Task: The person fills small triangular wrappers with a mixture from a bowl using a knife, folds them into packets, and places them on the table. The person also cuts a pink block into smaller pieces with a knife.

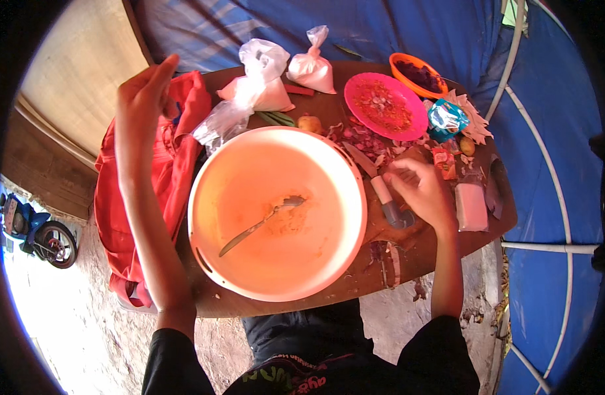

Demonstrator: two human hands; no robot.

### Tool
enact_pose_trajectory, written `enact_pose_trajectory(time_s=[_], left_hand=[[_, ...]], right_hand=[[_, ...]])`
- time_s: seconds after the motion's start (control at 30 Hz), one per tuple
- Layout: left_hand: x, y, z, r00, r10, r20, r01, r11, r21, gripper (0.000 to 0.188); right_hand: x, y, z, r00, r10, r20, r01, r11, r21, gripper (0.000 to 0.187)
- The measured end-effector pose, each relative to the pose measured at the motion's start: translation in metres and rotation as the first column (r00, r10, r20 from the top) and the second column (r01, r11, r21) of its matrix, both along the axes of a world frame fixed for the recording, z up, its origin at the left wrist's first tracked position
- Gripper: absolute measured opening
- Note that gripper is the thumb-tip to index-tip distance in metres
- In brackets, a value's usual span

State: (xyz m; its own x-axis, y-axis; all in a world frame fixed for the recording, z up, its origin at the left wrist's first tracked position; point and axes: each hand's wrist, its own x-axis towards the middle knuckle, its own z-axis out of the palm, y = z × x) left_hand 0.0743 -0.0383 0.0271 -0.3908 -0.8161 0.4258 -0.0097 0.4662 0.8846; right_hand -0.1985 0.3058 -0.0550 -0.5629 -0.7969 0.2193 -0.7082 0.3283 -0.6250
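Note:
My left hand (pixel 146 91) is raised above the red cloth item (pixel 161 178) at the table's left, index finger stretched out and other fingers bent. Nothing shows in it. My right hand (pixel 422 191) hovers at the right of the table with loosely bent fingers, apparently holding nothing. Just beside its fingertips lies a knife (pixel 381 191) with a pinkish handle and a grey hooked end; I cannot tell whether they touch. Between my arms stands a large pale basin (pixel 217 263). A metal spoon (pixel 253 227) lies inside it, by a small smear of yellowish-orange paste (pixel 289 220).
Bags of white powder (pixel 312 69), a pink plate (pixel 417 118) of reddish paste, and an orange bowl (pixel 394 62) of dark pieces stand at the back. Shallot peelings (pixel 375 141), a teal packet (pixel 447 118) and a pale block (pixel 471 207) crowd the right side.

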Motion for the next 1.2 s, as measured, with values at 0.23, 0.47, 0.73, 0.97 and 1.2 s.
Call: enact_pose_trajectory(time_s=[0.23,0.47,0.73,0.97,1.2], left_hand=[[0.0,-0.006,-0.011,0.996,-0.089,0.015,0.09,0.988,-0.122,0.02],[0.02,-0.015,-0.011,0.991,-0.081,0.108,0.112,0.94,-0.323,0.033],[0.025,-0.021,0.009,0.971,-0.051,0.235,0.169,0.84,-0.516,0.035],[0.017,0.003,0.015,0.983,-0.068,0.172,0.135,0.899,-0.416,0.036],[-0.003,0.038,0.02,0.963,-0.216,0.16,0.254,0.926,-0.278,0.041]], right_hand=[[0.021,-0.035,0.047,0.983,0.102,0.152,-0.062,0.967,-0.247,0.014],[0.051,-0.072,0.042,0.928,0.37,0.046,-0.326,0.865,-0.38,0.022],[-0.031,0.059,-0.01,0.827,-0.53,-0.187,0.448,0.822,-0.352,0.077],[-0.075,0.144,-0.055,0.532,-0.739,-0.413,0.816,0.578,0.017,0.097],[-0.102,0.174,-0.061,0.599,-0.768,-0.227,0.793,0.609,0.03,0.092]])
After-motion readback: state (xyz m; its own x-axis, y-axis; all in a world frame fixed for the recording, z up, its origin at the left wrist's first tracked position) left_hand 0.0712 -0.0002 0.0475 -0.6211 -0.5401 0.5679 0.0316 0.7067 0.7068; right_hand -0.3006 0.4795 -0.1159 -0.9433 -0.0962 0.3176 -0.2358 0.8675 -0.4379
